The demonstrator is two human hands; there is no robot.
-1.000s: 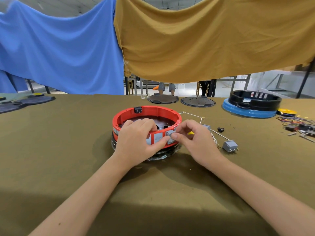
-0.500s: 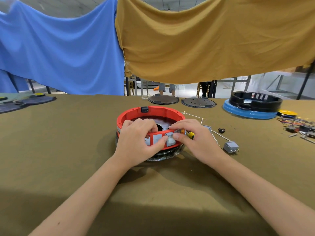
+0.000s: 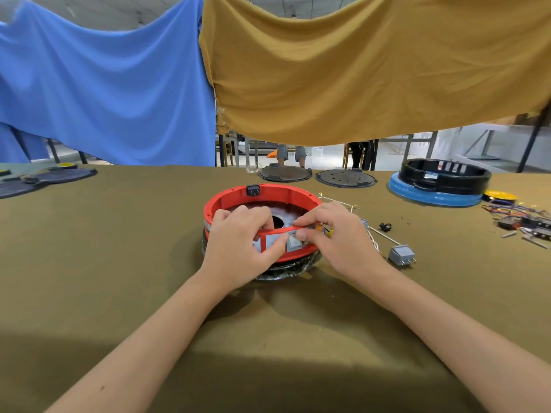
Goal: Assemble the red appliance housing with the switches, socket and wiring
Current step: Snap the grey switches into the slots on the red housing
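Observation:
The round red housing (image 3: 277,192) stands on a black base in the middle of the olive table, with a black socket (image 3: 252,190) in its far rim. My left hand (image 3: 238,248) grips the near rim, fingers inside, thumb on a grey switch (image 3: 272,239) in the front wall. My right hand (image 3: 340,236) grips the rim beside it, thumb pressing a second grey switch (image 3: 293,243). A loose grey switch (image 3: 401,255) with white wires (image 3: 378,232) lies on the table to the right.
At the far right lie coloured wires and small parts (image 3: 520,220). A black ring on a blue base (image 3: 438,186) stands at the back right, two dark round plates (image 3: 346,177) at the back middle, dark flat parts (image 3: 44,178) at the back left.
My right hand has moved left from beside the housing onto its near rim, bringing the grey switch into the front wall. The left hand has kept its hold.

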